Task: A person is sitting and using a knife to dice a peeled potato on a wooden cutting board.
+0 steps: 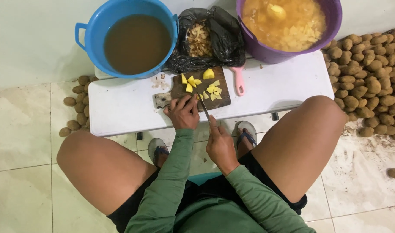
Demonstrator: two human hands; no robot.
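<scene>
A small dark wooden cutting board (pixel 178 90) lies on a low white table (pixel 270 90). Yellow potato pieces (pixel 213 89) are scattered over it. My left hand (pixel 182 113) presses down on the board's near edge, fingers curled over a piece that I cannot see clearly. My right hand (pixel 220 144) grips a knife (pixel 204 108) whose blade points up onto the board beside the left fingers.
A blue tub of brown water (pixel 137 43), a black bag of peelings (pixel 206 39) and a purple tub of cut potato in water (pixel 288 21) stand behind the board. Unpeeled potatoes (pixel 370 82) are heaped on the floor at right, more potatoes (pixel 76 108) at left. My knees flank the table.
</scene>
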